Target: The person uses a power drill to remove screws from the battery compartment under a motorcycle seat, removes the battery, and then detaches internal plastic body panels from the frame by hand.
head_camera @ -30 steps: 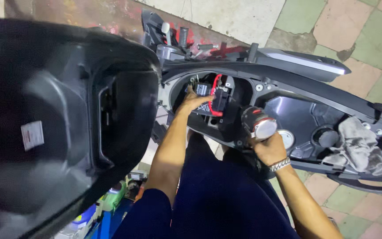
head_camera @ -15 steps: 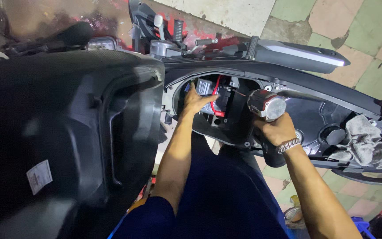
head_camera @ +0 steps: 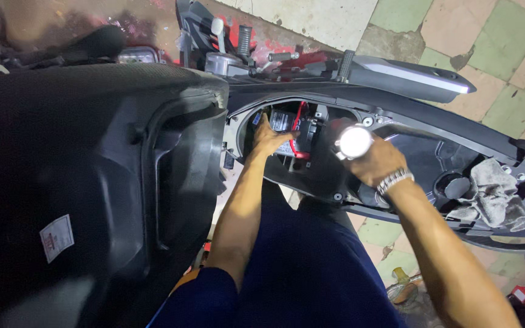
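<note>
Nearest the camera, the raised black seat underside fills the left of the view. Beyond it, the person's right hand is clenched around a lit flashlight, aimed into the scooter's open compartment. The left hand reaches inside, fingers resting on the battery beside a red cable; whether it grips anything cannot be told. Holding the beam steady on the terminals and keeping fingers off bare metal would serve well. A grey rag lies farther right.
</note>
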